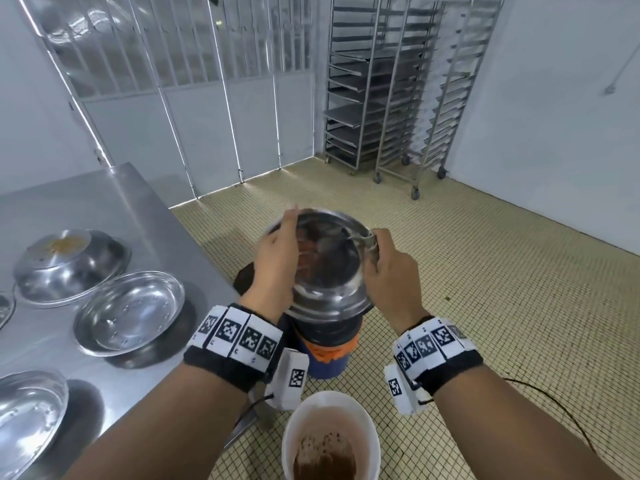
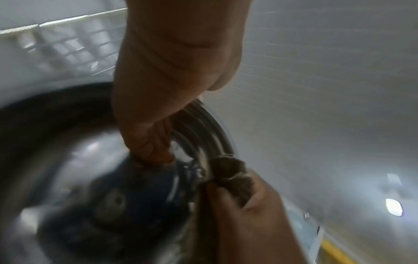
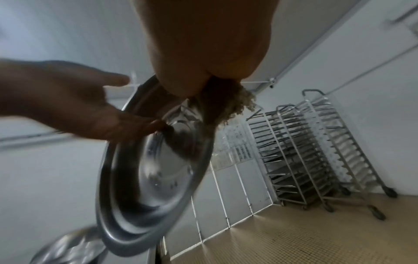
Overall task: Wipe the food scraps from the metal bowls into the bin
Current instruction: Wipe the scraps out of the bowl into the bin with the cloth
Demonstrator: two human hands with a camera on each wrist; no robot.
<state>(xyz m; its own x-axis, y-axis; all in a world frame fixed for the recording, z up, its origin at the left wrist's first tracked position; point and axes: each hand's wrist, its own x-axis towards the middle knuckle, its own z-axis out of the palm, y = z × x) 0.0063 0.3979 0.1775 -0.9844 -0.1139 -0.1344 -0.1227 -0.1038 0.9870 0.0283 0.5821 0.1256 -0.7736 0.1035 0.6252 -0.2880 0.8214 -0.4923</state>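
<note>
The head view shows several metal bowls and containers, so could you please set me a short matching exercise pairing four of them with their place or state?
Things:
1. held bowl
2. upturned bowl
3. white bucket
4. bin

Places or states:
A. on the floor, brown slop inside
B. upside down on the table, crumbs on top
C. tilted over the bin, between both hands
D. beneath the held bowl, black liner

Pairs: 1-C, 2-B, 3-A, 4-D
</note>
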